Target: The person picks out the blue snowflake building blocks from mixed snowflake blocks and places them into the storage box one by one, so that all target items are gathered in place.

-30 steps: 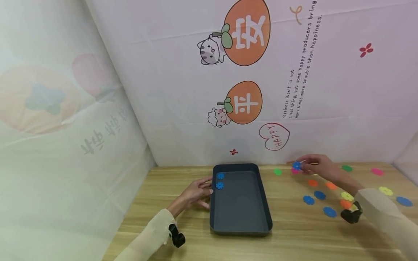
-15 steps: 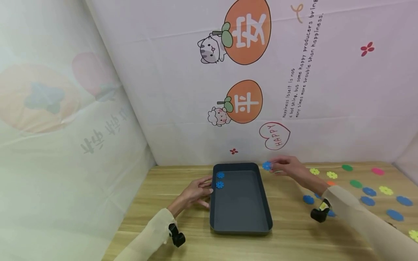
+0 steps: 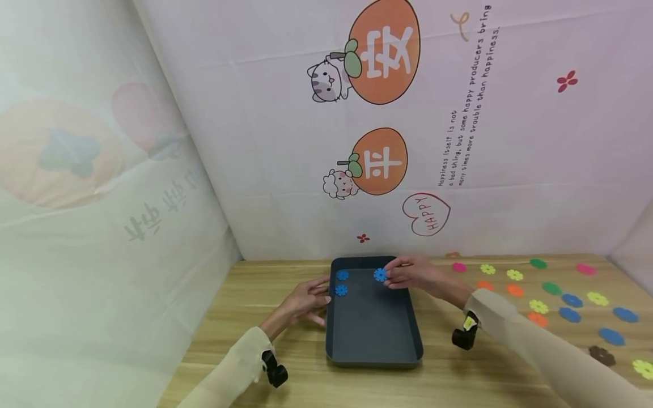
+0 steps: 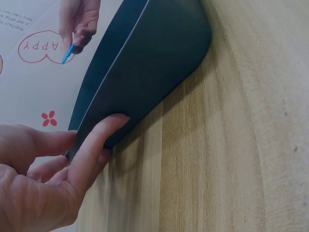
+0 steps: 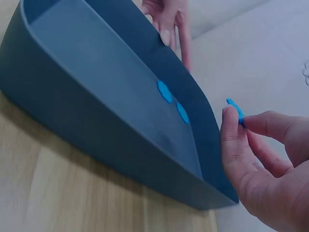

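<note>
A dark grey rectangular tray [image 3: 374, 334] lies on the wooden table, two blue flower-shaped discs [image 3: 341, 290] at its far left corner. My right hand [image 3: 415, 276] pinches another blue flower-shaped disc [image 3: 380, 275] between thumb and fingers over the tray's far right part. Seen from the right wrist, that pinched disc [image 5: 235, 111] is edge-on and above the rim. My left hand [image 3: 302, 303] rests against the tray's left side; in the left wrist view its thumb [image 4: 104, 133] lies along the outer wall, and another fingertip touches near the rim.
Right of the tray, several flower-shaped discs in blue, yellow, orange, green and pink lie scattered, with a dark brown disc [image 3: 602, 356] nearer the front. A printed white cloth [image 3: 285, 226] rises behind the table, another cloth [image 3: 168, 272] at the left.
My right hand has carried the blue flower-shaped disc leftward from the scattered discs to above the tray. My left hand stays at the tray's left side.
</note>
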A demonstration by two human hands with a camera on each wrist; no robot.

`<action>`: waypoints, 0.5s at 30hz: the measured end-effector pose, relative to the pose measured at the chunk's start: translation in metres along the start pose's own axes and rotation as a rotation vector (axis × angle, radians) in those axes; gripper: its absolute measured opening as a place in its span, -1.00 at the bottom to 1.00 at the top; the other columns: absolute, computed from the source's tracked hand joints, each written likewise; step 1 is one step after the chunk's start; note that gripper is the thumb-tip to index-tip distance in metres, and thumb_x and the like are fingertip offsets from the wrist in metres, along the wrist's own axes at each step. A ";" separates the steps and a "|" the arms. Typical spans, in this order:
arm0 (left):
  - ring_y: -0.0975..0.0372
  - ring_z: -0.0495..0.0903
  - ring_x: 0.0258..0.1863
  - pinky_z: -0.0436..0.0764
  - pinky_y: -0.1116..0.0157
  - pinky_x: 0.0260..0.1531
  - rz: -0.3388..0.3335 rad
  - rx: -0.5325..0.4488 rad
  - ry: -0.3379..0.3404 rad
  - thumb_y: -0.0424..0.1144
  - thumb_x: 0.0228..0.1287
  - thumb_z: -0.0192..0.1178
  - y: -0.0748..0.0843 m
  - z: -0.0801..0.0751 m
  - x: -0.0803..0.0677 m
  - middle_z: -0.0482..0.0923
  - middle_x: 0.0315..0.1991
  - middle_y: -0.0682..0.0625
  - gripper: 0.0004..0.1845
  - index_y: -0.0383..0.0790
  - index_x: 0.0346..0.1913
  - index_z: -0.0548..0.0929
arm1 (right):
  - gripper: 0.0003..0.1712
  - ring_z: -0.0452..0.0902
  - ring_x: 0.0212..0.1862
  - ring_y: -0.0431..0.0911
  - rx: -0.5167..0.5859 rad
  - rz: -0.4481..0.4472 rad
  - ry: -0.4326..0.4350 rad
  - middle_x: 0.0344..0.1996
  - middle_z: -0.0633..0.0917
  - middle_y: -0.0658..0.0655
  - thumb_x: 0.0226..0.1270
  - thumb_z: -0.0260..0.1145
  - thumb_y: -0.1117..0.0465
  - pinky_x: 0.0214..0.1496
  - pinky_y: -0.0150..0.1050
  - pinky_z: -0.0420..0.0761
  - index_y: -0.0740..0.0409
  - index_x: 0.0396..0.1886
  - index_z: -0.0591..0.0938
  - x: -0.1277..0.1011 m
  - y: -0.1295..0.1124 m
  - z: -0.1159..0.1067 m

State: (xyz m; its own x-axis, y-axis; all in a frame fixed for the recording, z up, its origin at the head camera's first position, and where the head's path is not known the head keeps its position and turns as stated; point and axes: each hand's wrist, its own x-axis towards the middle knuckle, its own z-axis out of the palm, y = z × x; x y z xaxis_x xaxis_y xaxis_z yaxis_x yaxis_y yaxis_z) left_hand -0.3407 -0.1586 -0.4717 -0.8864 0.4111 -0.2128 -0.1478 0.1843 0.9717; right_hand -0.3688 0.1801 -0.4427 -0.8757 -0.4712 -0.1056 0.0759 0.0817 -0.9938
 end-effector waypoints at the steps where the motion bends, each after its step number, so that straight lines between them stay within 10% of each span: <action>1: -0.23 0.46 0.41 0.86 0.15 -0.42 0.002 0.003 0.000 -0.42 0.54 0.16 0.000 0.000 0.000 0.19 0.58 -0.40 -0.29 -0.22 0.66 0.19 | -0.67 0.81 -0.08 -0.02 0.004 -0.001 -0.008 -0.08 0.81 0.30 0.62 0.18 0.37 0.24 0.08 0.73 0.61 0.15 0.53 0.002 0.001 0.004; 15: -0.20 0.50 0.39 0.86 0.14 -0.42 0.006 0.004 0.007 -0.41 0.54 0.16 -0.001 0.000 0.000 0.22 0.57 -0.40 -0.29 -0.23 0.66 0.19 | -0.70 0.80 -0.16 -0.03 -0.053 0.052 -0.125 -0.14 0.76 0.41 0.53 0.21 0.46 0.12 0.05 0.81 0.63 0.11 0.52 0.020 0.016 0.061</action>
State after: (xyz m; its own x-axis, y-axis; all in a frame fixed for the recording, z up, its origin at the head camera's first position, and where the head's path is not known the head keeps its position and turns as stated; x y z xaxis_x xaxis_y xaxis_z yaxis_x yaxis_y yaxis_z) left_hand -0.3404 -0.1586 -0.4725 -0.8903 0.4061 -0.2059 -0.1405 0.1852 0.9726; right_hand -0.3566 0.1187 -0.4625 -0.8047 -0.5707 -0.1637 0.0914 0.1533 -0.9839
